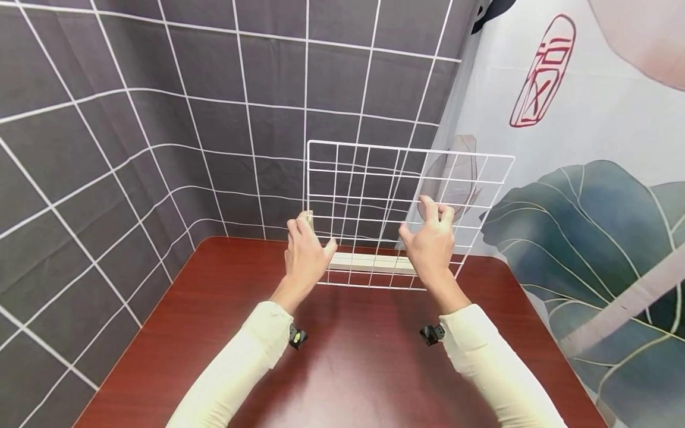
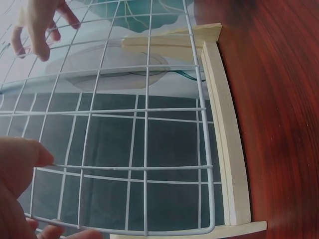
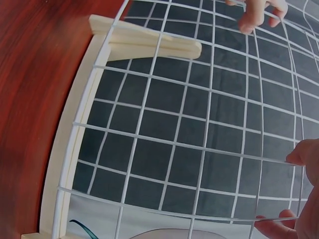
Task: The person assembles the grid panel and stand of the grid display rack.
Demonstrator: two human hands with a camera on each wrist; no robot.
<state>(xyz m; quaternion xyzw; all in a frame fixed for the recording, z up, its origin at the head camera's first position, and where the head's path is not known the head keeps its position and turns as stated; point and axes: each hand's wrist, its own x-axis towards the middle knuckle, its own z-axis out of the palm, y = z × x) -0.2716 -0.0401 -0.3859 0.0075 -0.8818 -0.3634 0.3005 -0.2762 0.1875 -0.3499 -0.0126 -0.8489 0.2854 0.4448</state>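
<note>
A white wire grid panel (image 1: 398, 172) stands tilted over the table, with both hands at its sides. My left hand (image 1: 307, 252) grips its left edge, the thumb on the near side and other fingers reaching round the edge in the left wrist view. On the right part of the panel, my right hand (image 1: 430, 246) holds the wires between its thumb and fingers (image 3: 275, 228), which pass partly behind a wire. Behind the panel's lower part lies a pale wooden stand (image 1: 369, 262), with a long bar (image 2: 230, 144) and end pieces (image 3: 154, 44); the panel's bottom edge runs close along the bar.
The reddish-brown table (image 1: 353, 356) extends under both forearms. A dark grey cloth with a white grid pattern (image 1: 203, 119) hangs behind and at the left. At the right hangs a white curtain with printed leaves (image 1: 588, 220), close to the table's side.
</note>
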